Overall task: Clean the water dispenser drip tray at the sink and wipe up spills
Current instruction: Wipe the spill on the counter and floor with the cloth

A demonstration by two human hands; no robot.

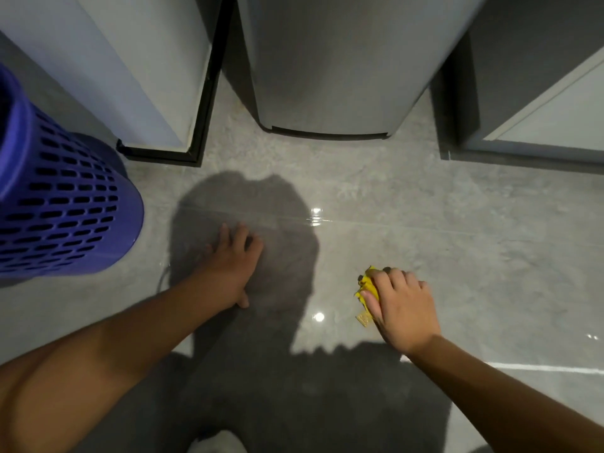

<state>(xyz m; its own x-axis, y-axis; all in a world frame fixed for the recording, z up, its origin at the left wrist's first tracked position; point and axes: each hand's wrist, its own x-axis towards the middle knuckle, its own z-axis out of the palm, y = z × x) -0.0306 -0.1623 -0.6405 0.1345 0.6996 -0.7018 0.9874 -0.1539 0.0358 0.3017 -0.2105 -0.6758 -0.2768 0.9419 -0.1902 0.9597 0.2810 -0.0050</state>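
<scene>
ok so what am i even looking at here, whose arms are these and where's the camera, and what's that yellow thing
The single picture comes from a camera worn on a person's head, looking down, so the two bare arms are that person's own. They are bent low over a shiny grey tiled floor. The left hand is pressed flat on the floor, holding nothing, seemingly as a prop. The right hand presses a crumpled yellow cloth against the tiles, which fits wiping up a spill. Ahead stands a grey appliance, probably the water dispenser. On the left is a blue perforated basket. The dark patch is the person's shadow.
</scene>
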